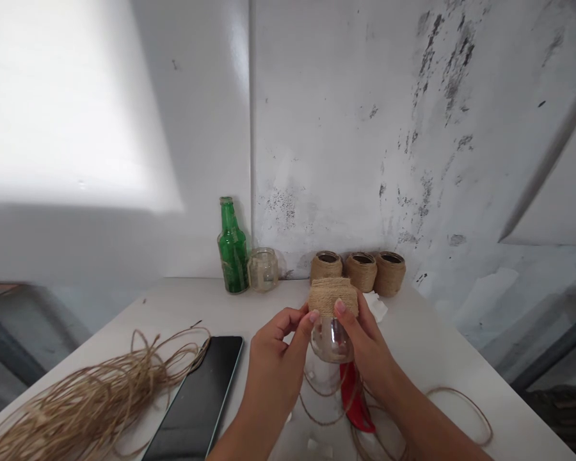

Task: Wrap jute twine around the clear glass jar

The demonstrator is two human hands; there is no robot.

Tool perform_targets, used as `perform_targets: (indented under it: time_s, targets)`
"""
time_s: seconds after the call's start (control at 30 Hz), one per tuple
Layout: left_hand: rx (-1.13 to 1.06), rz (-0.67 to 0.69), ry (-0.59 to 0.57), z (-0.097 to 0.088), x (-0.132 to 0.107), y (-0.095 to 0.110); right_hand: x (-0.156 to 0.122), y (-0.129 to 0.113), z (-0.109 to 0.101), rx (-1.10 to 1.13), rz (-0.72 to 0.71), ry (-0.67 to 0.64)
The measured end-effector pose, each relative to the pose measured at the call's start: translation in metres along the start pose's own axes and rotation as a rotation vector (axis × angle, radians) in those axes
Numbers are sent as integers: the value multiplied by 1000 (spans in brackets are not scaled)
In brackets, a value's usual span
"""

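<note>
A clear glass jar [333, 342] is held up over the table, its upper part wrapped in rows of jute twine [333, 294] and its lower part bare. My right hand [367, 342] grips the jar from the right, thumb pressed on the wrapped twine. At the jar's left side, my left hand [283, 346] has thumb and forefinger pinched at the lower edge of the wrapping; the strand between them is too small to make out clearly. Loose loops of twine [324, 422] hang and lie below the jar. Behind the loops lies a red object [356, 400], partly hidden by my right arm.
Three twine-wrapped jars [362, 272] stand by the wall, near a crumpled white tissue [377, 307]. A green bottle [233, 250] and a bare glass jar [263, 270] stand left of them. A twine bundle [100, 397] and a phone [196, 397] lie on the white table [441, 346].
</note>
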State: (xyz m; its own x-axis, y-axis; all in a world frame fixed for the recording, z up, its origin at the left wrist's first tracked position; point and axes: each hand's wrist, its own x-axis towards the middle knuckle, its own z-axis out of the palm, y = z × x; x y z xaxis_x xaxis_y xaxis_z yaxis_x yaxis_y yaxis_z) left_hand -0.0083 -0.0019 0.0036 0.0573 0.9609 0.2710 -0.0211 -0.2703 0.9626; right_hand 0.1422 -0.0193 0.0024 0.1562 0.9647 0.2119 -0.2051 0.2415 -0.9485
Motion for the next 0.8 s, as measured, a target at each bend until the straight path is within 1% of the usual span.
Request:
perform_targets:
  time_s: [0.1, 0.2, 0.33, 0.5, 0.63, 0.8]
  targets:
    - [19, 9, 2, -1, 1, 3, -1, 1, -3, 24, 30, -7]
    - [47, 26, 14, -2, 2, 5, 0, 1, -5, 22, 25, -13]
    - [47, 3, 24, -2, 1, 4, 1, 1, -5, 18, 26, -17]
    - [4, -5, 26, -2, 1, 5, 3, 1, -5, 92, 51, -28]
    - [-41, -25, 18, -2, 3, 3, 4, 5, -6, 134, 84, -8]
    - [-129, -37, -22, -2, 5, -3, 6, 10, -7, 149, 68, 24]
